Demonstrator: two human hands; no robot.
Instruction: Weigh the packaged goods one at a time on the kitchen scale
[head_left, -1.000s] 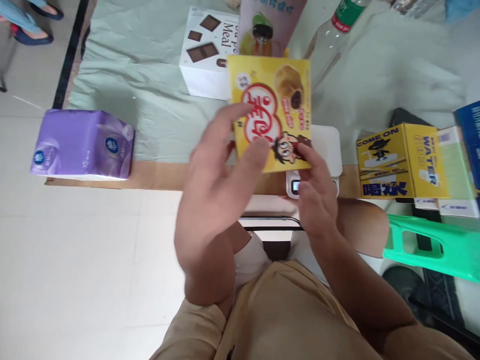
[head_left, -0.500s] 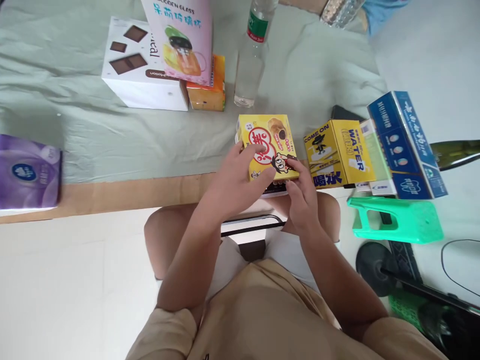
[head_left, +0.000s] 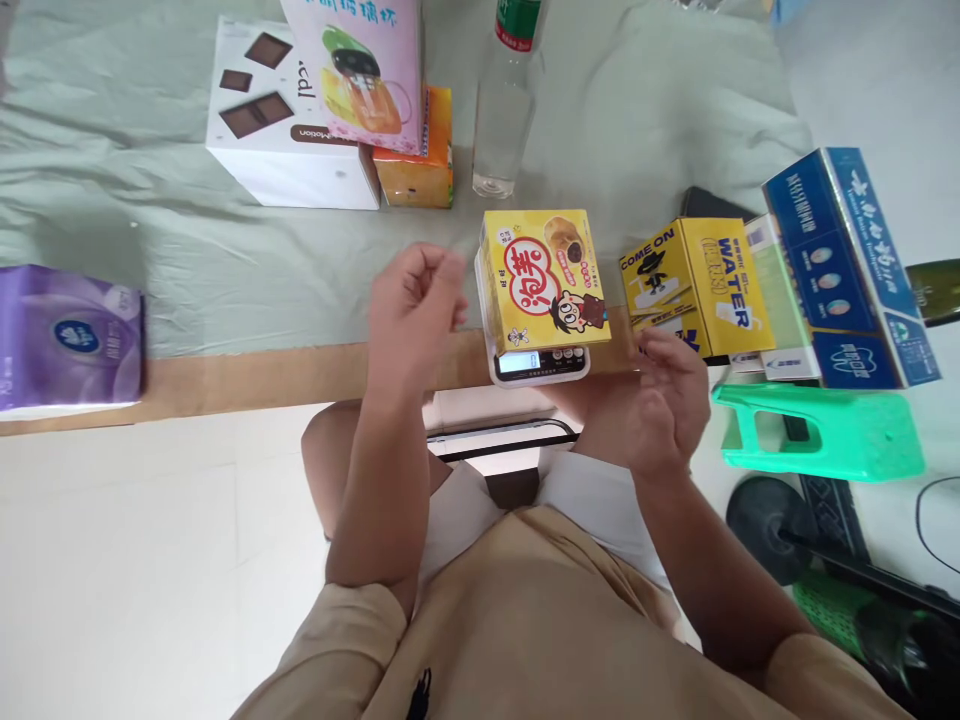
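Observation:
A yellow cream-puff box lies flat on a small white kitchen scale, whose display and buttons show along the near edge. My left hand hovers to the left of the box, apart from it. Its fingers are loosely curled, somewhat blurred, and no object shows in them. On the other side, my right hand is raised by the table edge with fingers half bent and apart, holding nothing. It is nearest to the yellow "WATER" box, covering part of its lower left corner from view.
A clear bottle stands behind the scale. Back left are a white box, a pink glass-cup box and an orange box. Purple tissues lie far left. Right are a blue toothpaste box and green stool.
Both hands have let go of the cream-puff box and moved apart, left hand to the left, right hand to the right. The scale's display is now uncovered. The view has shifted slightly.

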